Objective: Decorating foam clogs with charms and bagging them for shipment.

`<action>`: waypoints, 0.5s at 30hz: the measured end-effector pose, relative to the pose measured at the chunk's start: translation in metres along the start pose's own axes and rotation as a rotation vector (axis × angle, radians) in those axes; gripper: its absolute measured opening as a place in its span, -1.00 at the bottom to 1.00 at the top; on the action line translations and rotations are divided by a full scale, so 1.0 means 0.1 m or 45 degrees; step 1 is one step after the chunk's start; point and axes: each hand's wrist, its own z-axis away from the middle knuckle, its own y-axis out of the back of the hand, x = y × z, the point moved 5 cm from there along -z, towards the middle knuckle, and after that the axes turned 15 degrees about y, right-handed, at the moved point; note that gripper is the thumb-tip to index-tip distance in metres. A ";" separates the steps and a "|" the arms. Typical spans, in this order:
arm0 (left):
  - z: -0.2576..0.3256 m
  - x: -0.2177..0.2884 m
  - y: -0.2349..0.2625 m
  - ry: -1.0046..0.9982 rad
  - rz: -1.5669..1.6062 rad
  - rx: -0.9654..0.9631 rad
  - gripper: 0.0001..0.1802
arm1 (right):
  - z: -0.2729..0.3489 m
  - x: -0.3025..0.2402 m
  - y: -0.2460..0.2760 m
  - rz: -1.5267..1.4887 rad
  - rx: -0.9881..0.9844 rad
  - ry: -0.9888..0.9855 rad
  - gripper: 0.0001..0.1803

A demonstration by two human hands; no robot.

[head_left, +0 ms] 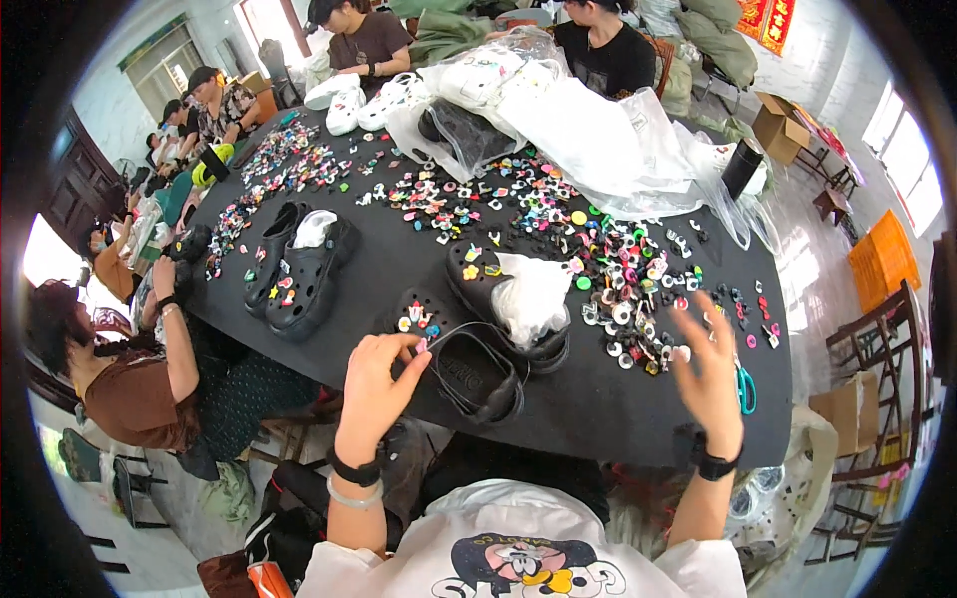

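A black clog [477, 384] lies at the table's near edge, its toe pointing away, with several small colourful charms [417, 321] on its upper. My left hand [377, 389] is at this clog's left side, thumb and forefinger pinched together beside the charms. Whatever is between those fingertips is too small to make out. Further right, my right hand [710, 384] is raised with its fingers apart and nothing in it, near the heap of loose shoe charms [638, 289]. Just beyond the near clog stands another black clog [478, 274], with charms on it and white stuffing [528, 299] inside.
A pair of black clogs [304, 274] stands to the left. Teal-handled scissors [746, 389] lie by my right wrist. Clear plastic bags [618, 149], white clogs [344, 108] and a black cylinder [741, 167] are at the back. Several people sit around the table [399, 259].
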 end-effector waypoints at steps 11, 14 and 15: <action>-0.02 0.02 -0.08 -0.020 0.543 0.028 -0.88 | 2.01 1.44 0.24 0.639 -0.293 -0.661 -0.51; -0.01 -0.01 -0.18 0.127 0.889 -0.082 -0.87 | 1.87 1.26 0.11 0.669 -0.270 -0.627 -0.51; 0.00 0.01 -0.19 0.202 0.990 -0.182 -0.87 | 1.84 1.21 0.09 0.706 -0.317 -0.661 -0.52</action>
